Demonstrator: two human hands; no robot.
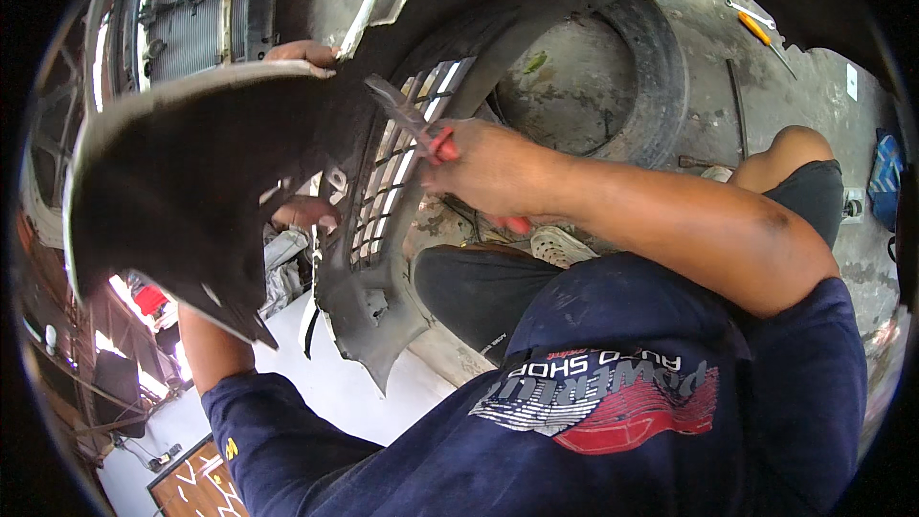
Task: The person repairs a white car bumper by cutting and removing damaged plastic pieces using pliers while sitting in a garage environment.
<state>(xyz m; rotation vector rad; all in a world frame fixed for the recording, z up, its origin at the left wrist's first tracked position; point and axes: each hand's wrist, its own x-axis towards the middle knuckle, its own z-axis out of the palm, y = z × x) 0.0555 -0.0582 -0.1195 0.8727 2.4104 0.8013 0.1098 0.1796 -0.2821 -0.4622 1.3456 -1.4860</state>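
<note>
Right hand (483, 168) closed round a red-handled tool (412, 117), blurred, by the slatted grille (369, 244) of the bumper (440, 19), which is in front of the person. Left arm (212, 340) goes behind the dark panel (182, 153); can't tell that hand's grip. Beyond: tyre (661, 86), orange screwdriver (756, 30) on the floor.

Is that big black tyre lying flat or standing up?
Lying flat: the tyre rests on its side, with floor and a green leaf visible through its opening.

An orange-handled screwdriver (755, 30) lies beside a wrench (751, 14).
</note>
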